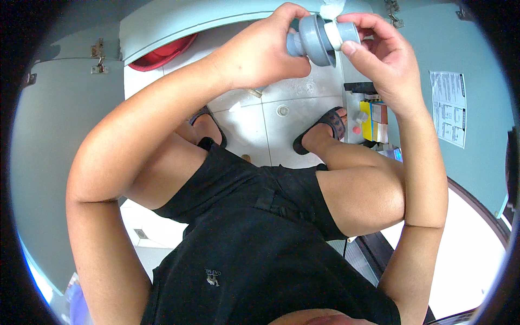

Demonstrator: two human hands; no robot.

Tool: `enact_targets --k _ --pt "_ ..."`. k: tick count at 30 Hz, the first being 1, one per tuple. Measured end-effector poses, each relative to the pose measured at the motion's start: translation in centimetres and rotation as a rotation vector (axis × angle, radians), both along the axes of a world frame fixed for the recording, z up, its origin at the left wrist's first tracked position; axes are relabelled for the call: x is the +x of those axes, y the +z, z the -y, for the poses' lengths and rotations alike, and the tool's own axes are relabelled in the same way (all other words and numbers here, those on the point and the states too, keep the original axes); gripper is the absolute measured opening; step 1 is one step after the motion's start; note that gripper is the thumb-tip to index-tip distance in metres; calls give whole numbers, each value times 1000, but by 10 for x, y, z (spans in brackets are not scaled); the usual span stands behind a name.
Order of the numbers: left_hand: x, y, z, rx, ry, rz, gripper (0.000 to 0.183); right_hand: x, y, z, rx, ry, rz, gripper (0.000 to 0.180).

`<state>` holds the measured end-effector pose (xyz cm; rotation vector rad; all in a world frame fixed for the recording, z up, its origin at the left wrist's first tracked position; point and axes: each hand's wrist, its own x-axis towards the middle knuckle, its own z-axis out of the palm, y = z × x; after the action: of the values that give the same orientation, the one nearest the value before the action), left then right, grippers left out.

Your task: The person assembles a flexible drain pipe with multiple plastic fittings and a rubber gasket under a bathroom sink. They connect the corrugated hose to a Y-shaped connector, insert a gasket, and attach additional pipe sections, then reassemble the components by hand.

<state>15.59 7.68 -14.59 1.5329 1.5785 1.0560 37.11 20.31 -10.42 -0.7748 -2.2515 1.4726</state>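
Observation:
My left hand grips a grey plastic drain pipe fitting with a wide flanged collar. My right hand has its thumb and fingers at the fitting's narrower end on the right. A white band goes around that end, between the collar and my right thumb. Above it, a bunched piece of thin white material sticks up; whether it joins the band I cannot tell. The fitting is held out over the tiled floor.
An open cabinet with pale green doors surrounds my arms. A red basin stands inside at left. Below, the white tiled floor has a round drain. Boxes sit at right, and a printed sheet hangs on the right door.

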Motion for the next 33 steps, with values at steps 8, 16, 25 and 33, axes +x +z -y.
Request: enact_targets --k 8,16,25,33 --pt "-7 25 1 -112 -157 75 127 -12 -5 18 -177 -140 -114 44" --pt "-14 4 -2 39 -201 145 137 -24 -1 31 -257 -65 -123 41" --pt "-16 3 -9 95 -255 346 124 -29 20 34 -69 -21 -67 42" --pt "-4 3 -13 303 -146 179 59 -10 20 13 278 -62 -301 44"
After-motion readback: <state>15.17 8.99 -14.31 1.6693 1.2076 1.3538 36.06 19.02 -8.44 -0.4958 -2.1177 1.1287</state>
